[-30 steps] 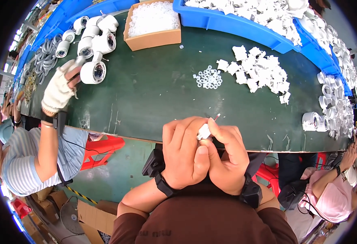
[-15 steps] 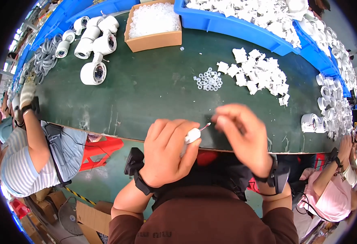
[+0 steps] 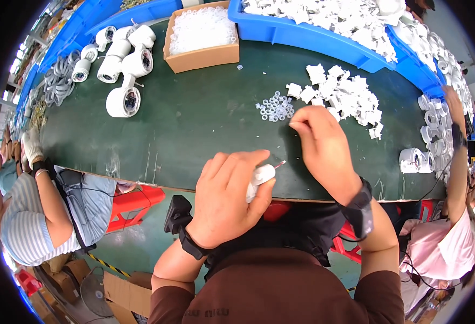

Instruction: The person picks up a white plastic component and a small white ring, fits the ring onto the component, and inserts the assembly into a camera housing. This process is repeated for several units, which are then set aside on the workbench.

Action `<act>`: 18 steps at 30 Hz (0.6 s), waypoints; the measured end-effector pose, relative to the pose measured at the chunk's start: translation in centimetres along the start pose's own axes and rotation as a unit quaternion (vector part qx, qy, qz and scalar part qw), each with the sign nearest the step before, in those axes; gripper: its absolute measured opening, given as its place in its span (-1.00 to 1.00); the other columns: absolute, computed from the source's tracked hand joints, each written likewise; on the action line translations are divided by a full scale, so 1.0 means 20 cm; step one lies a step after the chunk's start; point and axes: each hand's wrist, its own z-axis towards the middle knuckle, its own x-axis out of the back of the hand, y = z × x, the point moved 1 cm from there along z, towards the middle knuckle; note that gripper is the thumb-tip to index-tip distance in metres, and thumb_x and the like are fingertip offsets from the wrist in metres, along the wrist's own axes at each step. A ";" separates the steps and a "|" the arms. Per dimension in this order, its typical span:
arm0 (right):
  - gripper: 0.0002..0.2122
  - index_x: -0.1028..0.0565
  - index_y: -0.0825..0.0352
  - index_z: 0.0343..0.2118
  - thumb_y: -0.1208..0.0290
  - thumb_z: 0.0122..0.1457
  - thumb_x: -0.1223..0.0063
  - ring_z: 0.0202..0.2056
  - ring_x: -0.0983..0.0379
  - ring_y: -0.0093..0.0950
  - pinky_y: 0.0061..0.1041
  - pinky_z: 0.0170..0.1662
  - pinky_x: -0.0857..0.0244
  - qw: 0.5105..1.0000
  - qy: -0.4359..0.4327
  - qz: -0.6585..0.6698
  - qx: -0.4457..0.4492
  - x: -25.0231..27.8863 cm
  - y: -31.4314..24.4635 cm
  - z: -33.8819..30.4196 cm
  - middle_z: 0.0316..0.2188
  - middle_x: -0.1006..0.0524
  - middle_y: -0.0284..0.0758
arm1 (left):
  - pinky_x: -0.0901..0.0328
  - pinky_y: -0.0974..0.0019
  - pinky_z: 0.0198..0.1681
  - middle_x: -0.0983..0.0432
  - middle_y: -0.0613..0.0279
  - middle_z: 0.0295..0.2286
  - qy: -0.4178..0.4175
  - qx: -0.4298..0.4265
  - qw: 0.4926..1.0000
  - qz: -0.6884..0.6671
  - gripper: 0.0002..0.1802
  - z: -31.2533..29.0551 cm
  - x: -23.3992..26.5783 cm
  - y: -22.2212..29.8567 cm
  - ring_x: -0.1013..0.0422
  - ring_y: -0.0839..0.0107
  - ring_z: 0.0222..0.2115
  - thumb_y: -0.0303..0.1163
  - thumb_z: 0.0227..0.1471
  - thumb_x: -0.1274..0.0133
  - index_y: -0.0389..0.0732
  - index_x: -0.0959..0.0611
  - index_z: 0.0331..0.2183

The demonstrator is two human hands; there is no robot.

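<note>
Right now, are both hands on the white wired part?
No, only the left hand holds the white part; the right hand is near translucent rings.

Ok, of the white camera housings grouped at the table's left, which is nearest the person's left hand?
The front camera housing, lowest of the group in view, its round dark face turned right; the others sit farther from the left hand.

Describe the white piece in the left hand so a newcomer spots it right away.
Find the green table, then the bare left hand at its near edge. The white piece sits in that hand's grip, with its rounded end showing. A short reddish wire sticks out of it, unlike the loose white parts heaped farther back.
</note>
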 end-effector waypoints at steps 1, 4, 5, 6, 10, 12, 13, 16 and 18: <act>-0.93 -0.48 0.36 -0.29 0.63 0.20 -0.13 -0.30 -0.50 -0.33 -0.44 -0.20 -0.36 1.000 -0.003 0.001 0.002 0.04 -0.03 -0.02 -0.34 -0.53 -0.27 | -0.32 0.19 -0.25 -0.57 0.12 -0.30 0.005 0.009 1.000 -0.014 -0.70 -0.01 0.00 0.00 -0.42 0.12 -0.34 -0.50 -0.08 -0.25 -0.24 -0.64 -0.21; -0.93 -0.52 0.38 -0.22 0.65 0.26 -0.09 -0.22 -0.53 -0.51 -0.53 -0.12 -0.39 0.933 -0.073 0.276 -0.220 0.13 -0.14 -0.11 -0.27 -0.57 -0.32 | -0.34 0.18 -0.23 -0.57 0.15 -0.29 -0.015 0.007 1.000 -0.026 -0.69 0.00 0.00 -0.01 -0.45 0.12 -0.30 -0.49 -0.11 -0.29 -0.22 -0.61 -0.25; -0.90 -0.54 0.39 -0.19 0.66 0.27 -0.08 -0.16 -0.51 -0.53 -0.53 -0.06 -0.40 0.896 -0.083 0.347 -0.263 0.15 -0.17 -0.13 -0.22 -0.57 -0.31 | -0.35 0.17 -0.21 -0.57 0.16 -0.28 -0.039 -0.007 0.999 -0.023 -0.68 0.00 0.00 0.00 -0.46 0.11 -0.27 -0.49 -0.13 -0.31 -0.21 -0.60 -0.26; -0.87 -0.56 0.40 -0.15 0.68 0.28 -0.07 -0.10 -0.50 -0.56 -0.53 0.00 -0.41 0.852 -0.093 0.416 -0.304 0.15 -0.20 -0.15 -0.17 -0.57 -0.30 | -0.35 0.17 -0.21 -0.57 0.16 -0.28 -0.040 -0.003 0.999 -0.023 -0.68 0.00 0.00 -0.01 -0.46 0.11 -0.27 -0.49 -0.13 -0.31 -0.21 -0.60 -0.26; -0.85 -0.61 0.46 -0.17 0.72 0.25 -0.07 -0.01 -0.49 -0.47 -0.46 0.09 -0.40 0.818 -0.113 0.498 -0.264 0.13 -0.23 -0.21 -0.01 -0.51 -0.21 | -0.36 0.12 -0.18 -0.56 0.19 -0.24 -0.037 -0.030 0.999 -0.011 -0.67 0.02 -0.02 0.00 -0.45 0.09 -0.25 -0.50 -0.15 -0.31 -0.19 -0.60 -0.26; -0.85 -0.60 0.46 -0.16 0.72 0.25 -0.07 0.00 -0.49 -0.46 -0.45 0.09 -0.41 0.802 -0.112 0.518 -0.277 0.10 -0.23 -0.22 0.00 -0.50 -0.20 | -0.36 0.11 -0.18 -0.56 0.19 -0.23 -0.033 -0.035 0.999 -0.008 -0.67 0.02 -0.03 0.01 -0.45 0.08 -0.24 -0.51 -0.16 -0.30 -0.19 -0.60 -0.26; -0.84 -0.60 0.46 -0.15 0.72 0.25 -0.07 0.01 -0.49 -0.45 -0.45 0.09 -0.41 0.784 -0.114 0.538 -0.287 0.09 -0.22 -0.22 0.01 -0.50 -0.19 | -0.36 0.12 -0.18 -0.55 0.18 -0.22 -0.035 -0.031 0.999 -0.012 -0.66 0.02 -0.03 0.00 -0.45 0.08 -0.25 -0.53 -0.17 -0.30 -0.19 -0.60 -0.26; -0.86 -0.59 0.46 -0.14 0.68 0.25 -0.11 -0.01 -0.51 -0.45 -0.44 0.09 -0.43 0.766 -0.134 0.545 -0.312 0.09 -0.22 -0.21 -0.03 -0.54 -0.19 | -0.36 0.12 -0.20 -0.54 0.15 -0.20 -0.031 -0.025 0.999 -0.019 -0.63 0.01 -0.04 -0.01 -0.44 0.08 -0.26 -0.55 -0.21 -0.31 -0.20 -0.58 -0.26; -0.86 -0.59 0.45 -0.14 0.67 0.25 -0.12 -0.02 -0.52 -0.45 -0.44 0.08 -0.43 0.746 -0.148 0.557 -0.335 0.09 -0.21 -0.20 -0.05 -0.56 -0.20 | -0.35 0.13 -0.20 -0.53 0.14 -0.19 -0.026 -0.025 0.999 -0.023 -0.61 0.01 -0.04 -0.02 -0.44 0.08 -0.26 -0.56 -0.22 -0.32 -0.20 -0.57 -0.26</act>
